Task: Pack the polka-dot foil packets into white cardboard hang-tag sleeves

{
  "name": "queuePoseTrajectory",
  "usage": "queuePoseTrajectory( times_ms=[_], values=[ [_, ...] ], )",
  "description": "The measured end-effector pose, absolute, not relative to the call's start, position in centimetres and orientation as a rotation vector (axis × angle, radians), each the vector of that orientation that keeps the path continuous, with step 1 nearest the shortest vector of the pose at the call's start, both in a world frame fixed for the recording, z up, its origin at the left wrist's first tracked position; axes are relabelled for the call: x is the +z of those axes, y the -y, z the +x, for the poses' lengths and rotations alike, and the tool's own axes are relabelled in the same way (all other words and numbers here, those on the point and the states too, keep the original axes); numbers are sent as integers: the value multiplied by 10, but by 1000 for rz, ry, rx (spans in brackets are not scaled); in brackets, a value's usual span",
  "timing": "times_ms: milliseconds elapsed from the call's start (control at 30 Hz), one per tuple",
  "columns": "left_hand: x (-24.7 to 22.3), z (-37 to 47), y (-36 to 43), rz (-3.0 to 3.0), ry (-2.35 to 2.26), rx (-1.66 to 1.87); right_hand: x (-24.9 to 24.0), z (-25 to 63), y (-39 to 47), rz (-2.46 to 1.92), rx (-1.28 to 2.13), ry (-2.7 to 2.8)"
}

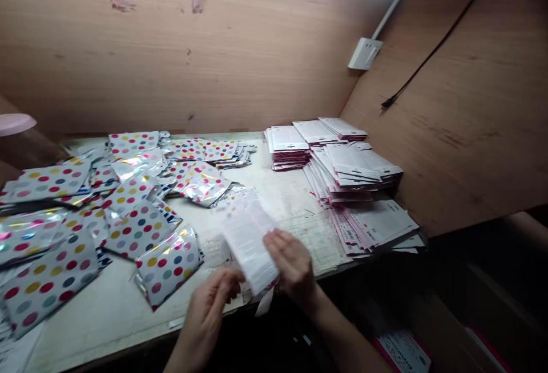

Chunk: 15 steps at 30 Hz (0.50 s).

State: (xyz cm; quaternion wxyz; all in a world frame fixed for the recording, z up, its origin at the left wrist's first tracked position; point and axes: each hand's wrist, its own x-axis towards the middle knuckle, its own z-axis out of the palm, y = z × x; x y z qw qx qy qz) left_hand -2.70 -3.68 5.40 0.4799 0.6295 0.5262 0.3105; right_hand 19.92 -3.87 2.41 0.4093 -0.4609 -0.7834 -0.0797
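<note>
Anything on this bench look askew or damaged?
Mildly. The nearest white-faced packs on the right are fanned unevenly, unlike the squarer stack farther back. On the left, polka-dot pouches overlap in a loose jumble. The back wooden panel has reddish scuffed patches. I see no spill.

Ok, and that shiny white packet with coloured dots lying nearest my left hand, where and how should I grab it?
I'd bring the left hand in from the right and pinch the right edge of the shiny white dotted packet. It looks thin and lies slanted on the off-white tabletop; that edge faces your hand, while other dotted packets crowd its upper left.
</note>
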Motion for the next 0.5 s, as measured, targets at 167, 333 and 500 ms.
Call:
queuePoseTrajectory(
  times_ms=[167, 333, 500],
  values=[
    [40, -84, 10, 1459, -2410, 765, 82, 368, 10, -1709, -674, 1555],
    [9, -111, -14, 1261, -2696, 401, 96, 496, -47, -2318, -452, 1516],
    [1, -116, -20, 1240, -2687, 402, 99, 488, -58, -2356, -399, 1540]
  ],
)
